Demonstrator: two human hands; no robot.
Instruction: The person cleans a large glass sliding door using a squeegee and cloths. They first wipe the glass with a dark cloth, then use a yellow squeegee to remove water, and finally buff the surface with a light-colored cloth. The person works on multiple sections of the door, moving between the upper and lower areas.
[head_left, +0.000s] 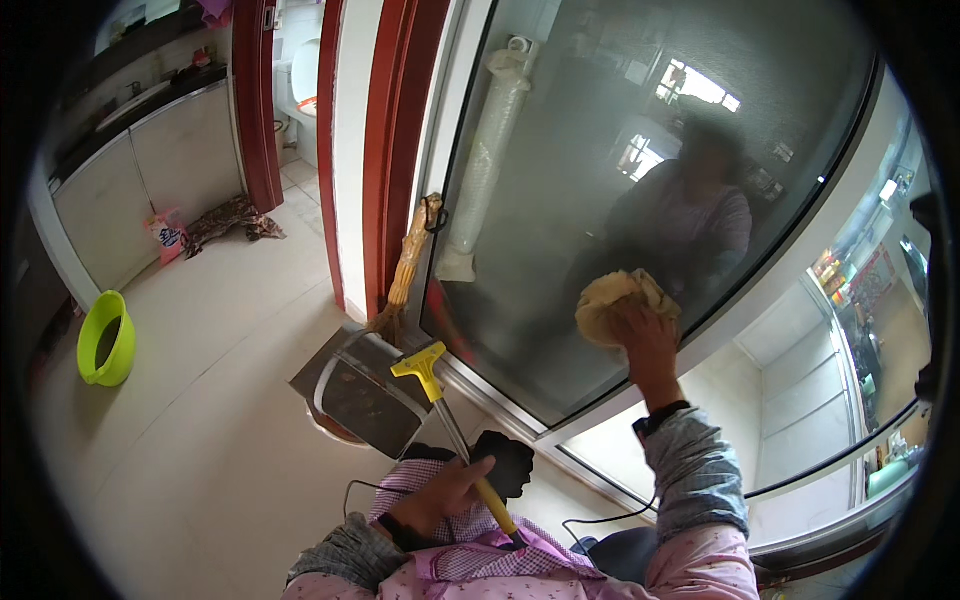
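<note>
My right hand (645, 334) presses a bunched, yellowish cloth (604, 300) against the lower right part of a large glass door pane (540, 315). The pane is dark and hazy, with reflections of a person and windows in it. In my left hand (450, 487) is a scraper (454, 427) with a yellow head, a metal shaft and a yellow grip. The scraper's head points up and away from me, in front of a metal dustpan (367, 390). Part of the scraper's grip is hidden by my left hand.
A straw broom (407, 262) leans beside the door frame (442, 120). On the floor to the left stands a lime-green basin (106, 337). A pink bag (166, 234) and a crumpled dark cloth (229, 225) lie by a cabinet (187, 150). Thin cables (604, 520) run near my wrists.
</note>
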